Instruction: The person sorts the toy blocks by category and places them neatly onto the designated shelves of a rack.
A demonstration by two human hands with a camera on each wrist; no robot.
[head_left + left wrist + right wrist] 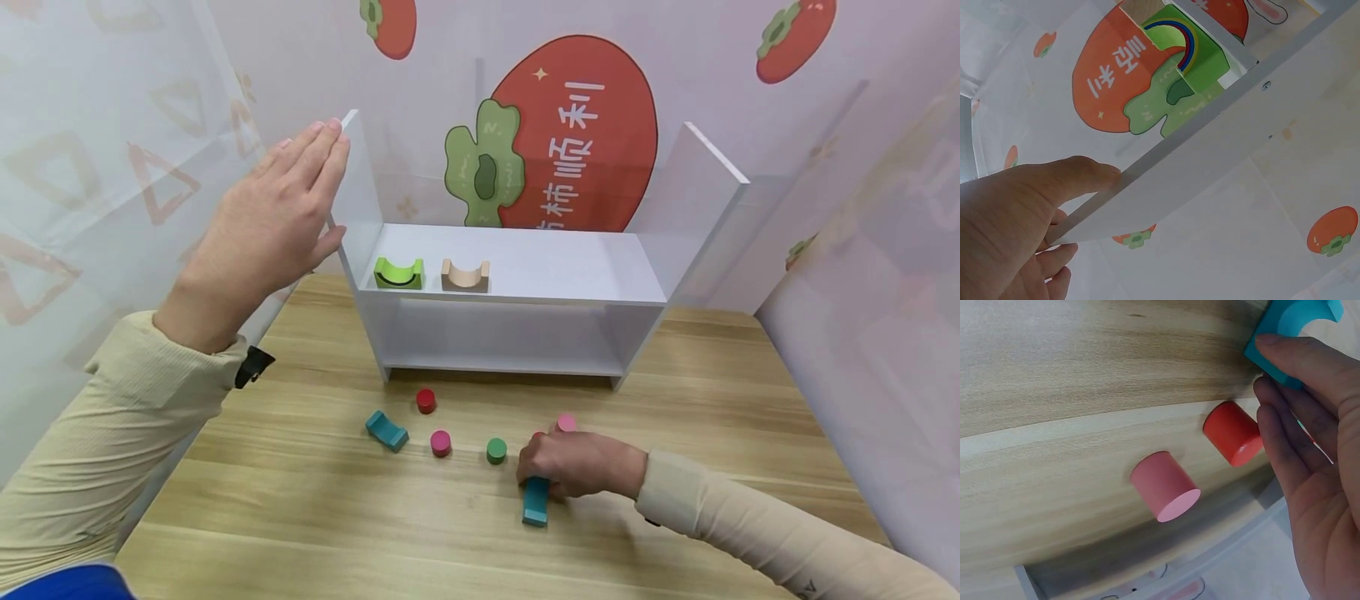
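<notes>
My left hand point(277, 200) holds the left upright panel of a white shelf point(562, 262). In the left wrist view its thumb lies on the panel's edge, with fingers behind. Lower right, my right hand point(583, 463) pinches a teal block with a curved notch point(536, 503) at the tabletop, thumb against one face. Beside those fingers stands a red cylinder point(1232, 433), and a pink cylinder point(1165, 486) is a little further off. On the shelf's upper board sit a green notched block point(399, 275) and a plain wooden notched block point(465, 277).
Another teal notched block point(387, 432) lies on the wooden table point(315, 517), left of centre. Near it stand a red cylinder point(426, 401), a magenta cylinder point(441, 443) and a green cylinder point(497, 451). The shelf's right upright panel point(693, 212) rises at the back right.
</notes>
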